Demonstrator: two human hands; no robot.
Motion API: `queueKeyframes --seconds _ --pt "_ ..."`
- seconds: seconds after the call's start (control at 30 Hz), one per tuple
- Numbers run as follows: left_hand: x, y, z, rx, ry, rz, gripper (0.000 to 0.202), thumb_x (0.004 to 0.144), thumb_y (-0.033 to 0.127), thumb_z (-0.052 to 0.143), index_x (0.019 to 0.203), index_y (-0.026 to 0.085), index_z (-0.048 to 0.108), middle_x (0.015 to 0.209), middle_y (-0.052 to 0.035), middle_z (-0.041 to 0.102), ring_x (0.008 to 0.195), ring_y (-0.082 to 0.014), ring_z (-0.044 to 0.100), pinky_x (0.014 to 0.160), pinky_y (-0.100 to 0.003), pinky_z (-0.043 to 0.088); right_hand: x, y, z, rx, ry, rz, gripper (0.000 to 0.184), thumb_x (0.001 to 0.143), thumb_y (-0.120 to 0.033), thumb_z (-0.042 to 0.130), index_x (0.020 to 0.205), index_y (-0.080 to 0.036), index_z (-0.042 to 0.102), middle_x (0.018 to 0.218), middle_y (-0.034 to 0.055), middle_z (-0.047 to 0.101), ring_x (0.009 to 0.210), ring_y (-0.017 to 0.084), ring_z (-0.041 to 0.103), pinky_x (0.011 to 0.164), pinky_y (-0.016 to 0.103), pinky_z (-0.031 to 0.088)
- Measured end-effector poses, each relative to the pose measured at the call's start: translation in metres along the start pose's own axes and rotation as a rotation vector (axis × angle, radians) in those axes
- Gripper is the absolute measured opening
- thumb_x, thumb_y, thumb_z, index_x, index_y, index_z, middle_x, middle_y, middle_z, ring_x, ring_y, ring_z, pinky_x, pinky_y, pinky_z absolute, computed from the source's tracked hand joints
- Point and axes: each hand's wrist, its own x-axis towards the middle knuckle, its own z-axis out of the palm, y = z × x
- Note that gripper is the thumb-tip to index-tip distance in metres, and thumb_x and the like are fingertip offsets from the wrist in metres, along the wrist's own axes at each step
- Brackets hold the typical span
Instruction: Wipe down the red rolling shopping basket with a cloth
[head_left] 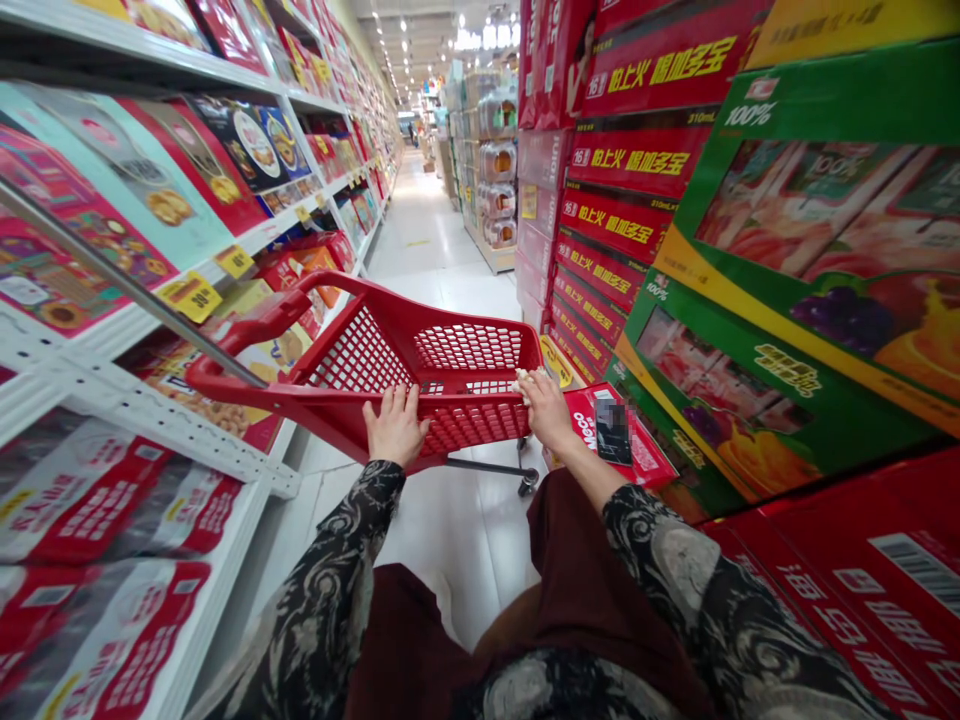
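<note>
Left hand (396, 425) and right hand (541, 408) gripping near rim of red plastic shopping trolley (469, 350), fingers curled closed over mesh; pale scrap (525, 382) under right fingers, unclear. Risk: caster (528, 482) clipping low red carton (615, 435) if trolley drifting right; handle (247, 320) scraping white shelf edge (172, 425) on left. Open room: tiled aisle floor (435, 240) ahead.

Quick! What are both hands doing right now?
Left hand: closed, holding the red shopping cart rim.
Right hand: closed, holding the same rim.
</note>
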Motion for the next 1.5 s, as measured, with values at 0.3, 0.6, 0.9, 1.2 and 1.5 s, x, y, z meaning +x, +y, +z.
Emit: queueKeyframes --seconds 0.3,0.6,0.9,1.2,1.5 --pt "-0.008 0.009 -0.003 -0.006 0.045 0.009 0.058 0.083 0.035 0.043 0.136 0.014 0.038 0.137 -0.0179 0.045 0.128 -0.0328 0.034 0.098 -0.055 0.029 -0.007 -0.015 0.014 0.157 0.037 -0.033 0.055 0.074 0.003 0.038 0.123 -0.015 0.056 0.137 0.0129 0.045 0.134 0.024 0.029 0.109 0.049 0.029" --pt "-0.012 0.002 -0.005 0.015 0.041 0.032 0.056 0.083 0.032 0.042 0.137 0.016 0.037 0.138 -0.0166 0.045 0.128 -0.0306 0.034 0.096 -0.053 0.030 0.001 0.027 0.008 0.192 0.029 -0.023 0.044 0.073 0.003 0.041 0.103 -0.017 0.066 0.130 0.0111 0.053 0.126 0.020 0.043 0.107 0.045 0.034" --pt "0.002 0.006 -0.015 -0.023 0.062 0.079 0.039 0.090 0.039 0.032 0.105 0.023 0.064 0.097 -0.0098 0.067 0.098 -0.0270 0.053 0.097 -0.050 0.026 0.037 0.046 0.004 0.262 0.077 0.147 0.044 0.070 0.000 0.041 0.102 -0.016 0.067 0.115 0.0100 0.061 0.107 0.020 0.057 0.099 0.039 0.043" --pt "0.009 0.009 -0.012 -0.044 0.061 0.077 0.041 0.091 0.040 0.029 0.094 0.024 0.067 0.091 -0.0088 0.067 0.091 -0.0246 0.055 0.085 -0.041 0.032 -0.007 -0.011 0.011 0.220 0.070 -0.077 0.054 0.074 0.003 0.038 0.119 -0.019 0.059 0.135 0.0083 0.049 0.132 0.019 0.036 0.110 0.044 0.030" --pt "0.006 0.009 -0.014 -0.012 0.060 0.077 0.041 0.091 0.041 0.029 0.095 0.024 0.066 0.091 -0.0082 0.067 0.091 -0.0235 0.055 0.083 -0.039 0.032 0.005 0.000 -0.002 0.124 0.049 -0.029 0.052 0.077 0.002 0.038 0.121 -0.016 0.058 0.135 0.0109 0.049 0.132 0.022 0.035 0.110 0.046 0.029"
